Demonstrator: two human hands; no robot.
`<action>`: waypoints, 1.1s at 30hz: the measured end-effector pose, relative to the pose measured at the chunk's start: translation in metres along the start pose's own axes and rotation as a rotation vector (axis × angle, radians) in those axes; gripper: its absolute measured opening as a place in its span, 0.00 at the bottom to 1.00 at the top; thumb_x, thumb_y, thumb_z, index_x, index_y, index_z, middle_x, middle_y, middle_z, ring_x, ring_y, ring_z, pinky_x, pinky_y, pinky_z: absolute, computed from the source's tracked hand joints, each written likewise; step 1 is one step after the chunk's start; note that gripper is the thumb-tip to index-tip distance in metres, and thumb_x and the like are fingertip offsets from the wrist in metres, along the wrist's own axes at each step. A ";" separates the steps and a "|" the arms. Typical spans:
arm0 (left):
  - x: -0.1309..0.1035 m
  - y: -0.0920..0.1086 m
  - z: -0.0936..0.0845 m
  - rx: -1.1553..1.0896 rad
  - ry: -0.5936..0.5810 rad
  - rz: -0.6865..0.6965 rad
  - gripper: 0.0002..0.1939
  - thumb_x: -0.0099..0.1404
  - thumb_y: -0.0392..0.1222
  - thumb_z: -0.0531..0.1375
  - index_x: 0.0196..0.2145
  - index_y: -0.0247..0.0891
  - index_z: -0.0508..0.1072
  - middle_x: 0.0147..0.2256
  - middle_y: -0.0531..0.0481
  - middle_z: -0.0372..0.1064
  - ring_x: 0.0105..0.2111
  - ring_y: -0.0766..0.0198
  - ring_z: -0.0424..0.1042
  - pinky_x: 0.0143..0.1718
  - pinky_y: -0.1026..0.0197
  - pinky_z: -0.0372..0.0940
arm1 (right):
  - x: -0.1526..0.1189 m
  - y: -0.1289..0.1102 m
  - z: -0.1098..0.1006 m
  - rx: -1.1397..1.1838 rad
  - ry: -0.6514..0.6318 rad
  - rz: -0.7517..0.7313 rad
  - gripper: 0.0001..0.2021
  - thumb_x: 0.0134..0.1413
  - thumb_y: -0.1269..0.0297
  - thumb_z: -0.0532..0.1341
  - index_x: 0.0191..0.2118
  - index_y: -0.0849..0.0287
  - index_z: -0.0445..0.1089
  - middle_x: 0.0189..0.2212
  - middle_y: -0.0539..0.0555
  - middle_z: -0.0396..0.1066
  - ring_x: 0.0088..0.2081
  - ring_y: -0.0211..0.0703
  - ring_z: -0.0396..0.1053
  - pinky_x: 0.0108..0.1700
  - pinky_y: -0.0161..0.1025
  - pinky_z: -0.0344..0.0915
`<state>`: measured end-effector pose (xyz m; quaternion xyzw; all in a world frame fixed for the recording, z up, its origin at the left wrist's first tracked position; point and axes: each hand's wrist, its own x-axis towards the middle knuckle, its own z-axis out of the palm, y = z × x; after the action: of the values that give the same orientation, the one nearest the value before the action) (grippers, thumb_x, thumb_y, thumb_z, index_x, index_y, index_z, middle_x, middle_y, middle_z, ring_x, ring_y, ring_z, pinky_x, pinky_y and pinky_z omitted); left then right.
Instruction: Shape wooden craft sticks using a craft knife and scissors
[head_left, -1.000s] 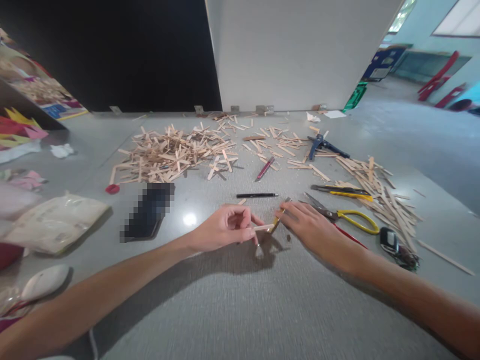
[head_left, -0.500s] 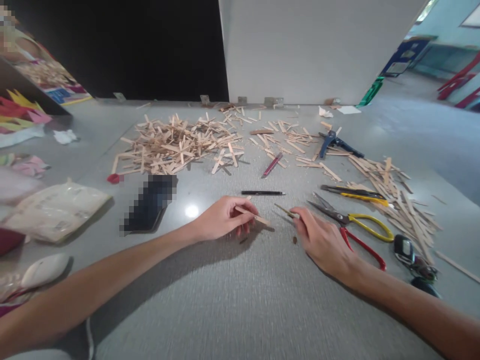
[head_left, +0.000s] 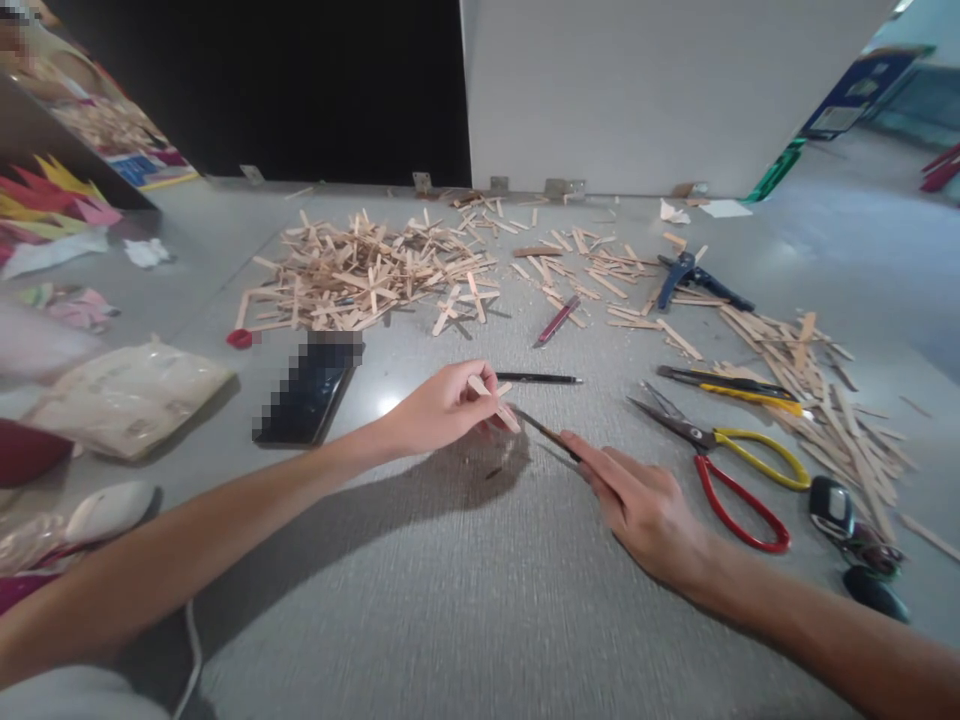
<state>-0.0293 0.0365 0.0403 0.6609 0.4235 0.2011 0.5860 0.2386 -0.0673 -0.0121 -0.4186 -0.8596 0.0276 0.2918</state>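
My left hand (head_left: 457,405) pinches a small piece of crossed wooden craft sticks (head_left: 508,415) between thumb and fingers, raised over the grey table (head_left: 450,600). From the right, my right hand (head_left: 637,490) is closed around a thin, dark, file-like tool (head_left: 551,434). The tool's tip points up and left, close to the sticks; whether they touch I cannot tell. A black pen (head_left: 540,378) lies just behind, its left end hidden by my left hand. Scissors with one yellow and one red handle (head_left: 701,438) rest beside my right hand.
A heap of craft sticks (head_left: 360,270) lies at the back left, with more sticks (head_left: 855,430) at right. Around them are a phone (head_left: 307,390), a cutter (head_left: 735,388), blue pliers (head_left: 679,278), keys (head_left: 862,545), a plastic bag (head_left: 142,395) and an upright panel (head_left: 637,90).
My right hand has brought the tool's tip left, up to the sticks, and more of the tool shows. My left hand has turned the sticks. The view has shifted slightly.
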 end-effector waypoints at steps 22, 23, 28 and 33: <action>-0.004 -0.021 0.031 0.177 0.178 0.034 0.02 0.74 0.36 0.59 0.41 0.39 0.71 0.27 0.55 0.72 0.22 0.66 0.72 0.28 0.64 0.65 | 0.009 -0.007 -0.002 0.243 0.051 0.252 0.19 0.74 0.69 0.55 0.58 0.71 0.80 0.32 0.59 0.86 0.20 0.38 0.73 0.25 0.34 0.72; -0.004 -0.022 0.030 0.206 0.183 0.049 0.03 0.75 0.38 0.58 0.41 0.40 0.70 0.25 0.57 0.72 0.20 0.67 0.69 0.27 0.64 0.64 | 0.009 -0.008 -0.002 0.256 0.047 0.272 0.19 0.73 0.69 0.56 0.58 0.71 0.80 0.33 0.59 0.87 0.20 0.38 0.73 0.25 0.33 0.72; -0.005 -0.026 0.032 0.270 0.204 0.140 0.04 0.73 0.41 0.59 0.38 0.41 0.70 0.24 0.57 0.72 0.18 0.67 0.67 0.25 0.64 0.61 | 0.012 -0.011 -0.001 0.300 0.012 0.338 0.20 0.72 0.68 0.56 0.58 0.67 0.81 0.37 0.60 0.88 0.24 0.41 0.77 0.28 0.36 0.76; -0.005 -0.029 0.033 0.408 0.239 0.222 0.11 0.74 0.40 0.58 0.32 0.39 0.73 0.22 0.56 0.70 0.20 0.66 0.67 0.26 0.64 0.61 | 0.011 -0.011 0.001 0.294 0.025 0.338 0.20 0.72 0.68 0.56 0.59 0.64 0.81 0.35 0.59 0.87 0.25 0.42 0.79 0.28 0.36 0.76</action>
<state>-0.0164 0.0113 0.0067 0.7794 0.4463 0.2513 0.3607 0.2249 -0.0660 -0.0039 -0.5098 -0.7603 0.1958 0.3516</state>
